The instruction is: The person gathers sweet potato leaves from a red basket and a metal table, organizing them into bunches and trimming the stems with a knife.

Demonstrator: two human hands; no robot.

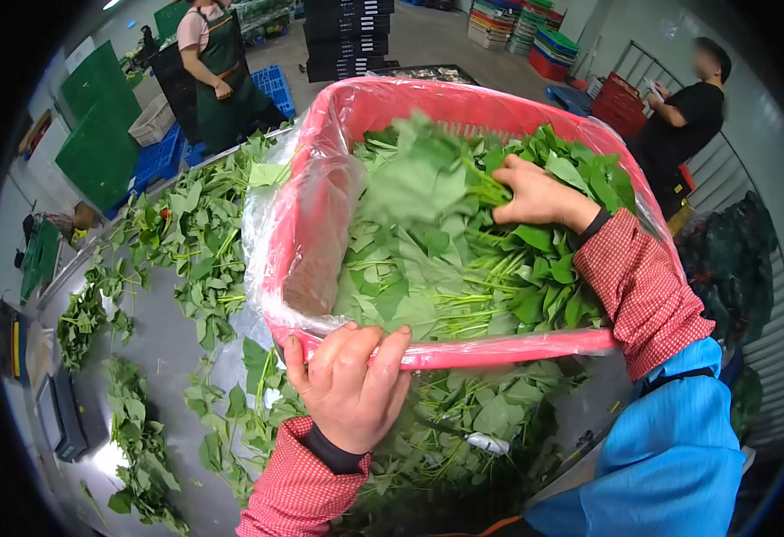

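A red basket [454, 354] lined with clear plastic is tilted towards me above the metal table. Leafy green stems [410, 259] fill much of it, with their cut ends pointing in from both sides. My right hand [539, 192] is inside the basket, its fingers closed round the stalks of a bunch of leaves [419, 170], which is blurred by motion. At the near left corner, my left hand [351, 380] grips the basket's front rim, fingers curled over the plastic liner.
Loose greens [195, 242] lie over the metal table [173, 358] on the left, and more greens [490, 403] sit below the basket. Beyond it stand a person in an apron [217, 72], stacked black crates [347, 40] and, at right, a person in black [691, 112].
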